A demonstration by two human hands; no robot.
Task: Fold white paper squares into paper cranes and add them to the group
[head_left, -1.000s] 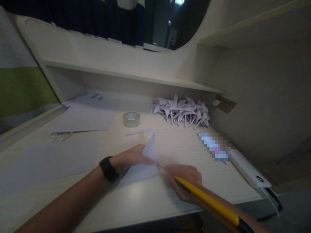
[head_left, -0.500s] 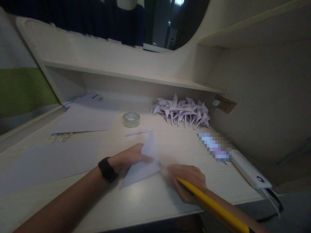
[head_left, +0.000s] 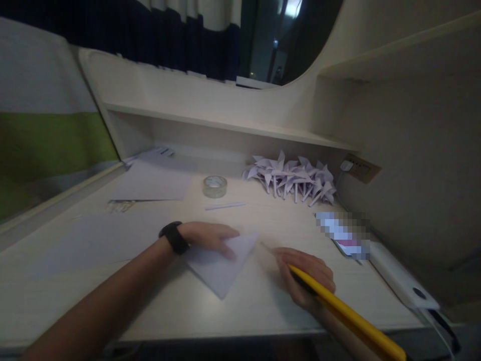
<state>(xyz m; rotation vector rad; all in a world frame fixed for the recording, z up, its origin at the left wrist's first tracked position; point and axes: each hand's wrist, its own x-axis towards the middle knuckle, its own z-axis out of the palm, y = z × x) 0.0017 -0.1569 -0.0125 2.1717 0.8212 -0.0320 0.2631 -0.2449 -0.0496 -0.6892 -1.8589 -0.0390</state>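
A folded piece of white paper (head_left: 225, 276) lies at the front middle of the desk, one corner pointing right. My left hand (head_left: 212, 239), with a black watch on the wrist, is closed on its upper left side, thumb on top. My right hand (head_left: 306, 276) grips a long yellow utility knife (head_left: 349, 313) whose body runs back along the forearm. The thin, blurred blade sticks out ahead of the fingers, close to the paper's right corner but apart from it. Behind the paper lies a thin white paper stick (head_left: 225, 205).
A roll of clear tape (head_left: 215, 187) stands behind the stick. Several paper pinwheels (head_left: 291, 178) are heaped at the back. Paper sheets (head_left: 158, 178) cover the left side. On the right are a phone (head_left: 340, 233) and a white power strip (head_left: 402, 276), below a wall socket (head_left: 363, 168).
My left hand has turned the folded paper, so its corner now points right. The knife has come away from the paper to the right. The whole view has shifted slightly.
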